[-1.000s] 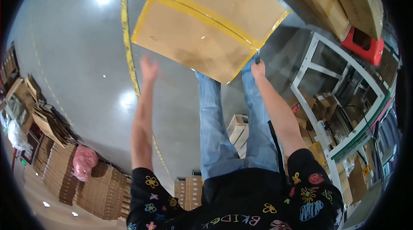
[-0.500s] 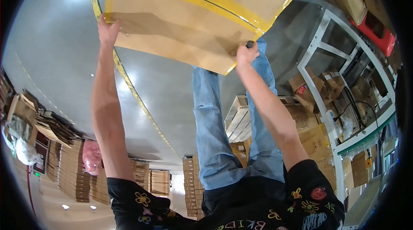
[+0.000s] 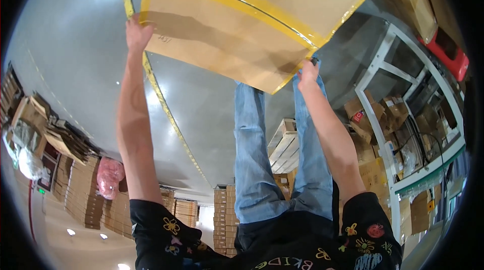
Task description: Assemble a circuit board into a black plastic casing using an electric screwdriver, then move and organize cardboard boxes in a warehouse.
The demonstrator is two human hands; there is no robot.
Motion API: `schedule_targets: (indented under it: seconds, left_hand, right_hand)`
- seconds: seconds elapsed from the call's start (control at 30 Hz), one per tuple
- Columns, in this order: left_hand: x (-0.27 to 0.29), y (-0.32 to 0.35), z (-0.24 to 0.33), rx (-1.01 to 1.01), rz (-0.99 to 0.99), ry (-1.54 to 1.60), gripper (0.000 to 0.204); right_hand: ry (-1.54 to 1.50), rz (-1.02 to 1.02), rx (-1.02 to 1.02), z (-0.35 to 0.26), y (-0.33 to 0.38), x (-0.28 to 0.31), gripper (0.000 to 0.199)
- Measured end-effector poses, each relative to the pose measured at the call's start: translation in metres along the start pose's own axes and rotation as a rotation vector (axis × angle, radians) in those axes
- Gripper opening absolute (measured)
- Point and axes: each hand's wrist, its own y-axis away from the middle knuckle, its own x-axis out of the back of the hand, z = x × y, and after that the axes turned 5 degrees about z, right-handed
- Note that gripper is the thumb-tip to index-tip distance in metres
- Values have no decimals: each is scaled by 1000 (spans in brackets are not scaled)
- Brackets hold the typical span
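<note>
A large brown cardboard carton [image 3: 217, 35] fills the top of the view, with shiny yellow tape along its dark middle seam and down its side edges. My left hand [image 3: 138, 33] grips its left edge, thumb lying on the cardboard and the other fingers partly hidden at the edge. At the carton's right edge, below the end of the taped seam, my right hand [image 3: 309, 73] is closed around a small black object [image 3: 314, 61]. Only the tip of that object sticks out, so its kind does not show. Whether these knuckles touch the carton I cannot tell.
A white metal frame [image 3: 375, 65] stands at the right, with opened cartons [image 3: 370, 113] and a red object [image 3: 448, 55] near it. Behind my legs is a wooden pallet [image 3: 283, 144]. A yellow floor line [image 3: 166, 106] crosses the grey floor; stacked cartons [image 3: 80, 189] stand at the left.
The carton and both hands sit further right in the view, and my legs have shifted slightly the same way. My right hand has moved right and down, slightly away from the taped seam's end.
</note>
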Motion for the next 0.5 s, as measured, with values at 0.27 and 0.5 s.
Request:
schedule_targets:
  seconds: [0.27,0.5]
  left_hand:
    - [7,18,35,61,34,91,60]
    - [17,7,0,113,-49,168,64]
  right_hand:
    - [-51,3,-184,-11,-10,12,30]
    - [-137,-162,-235,-16,5,3,28]
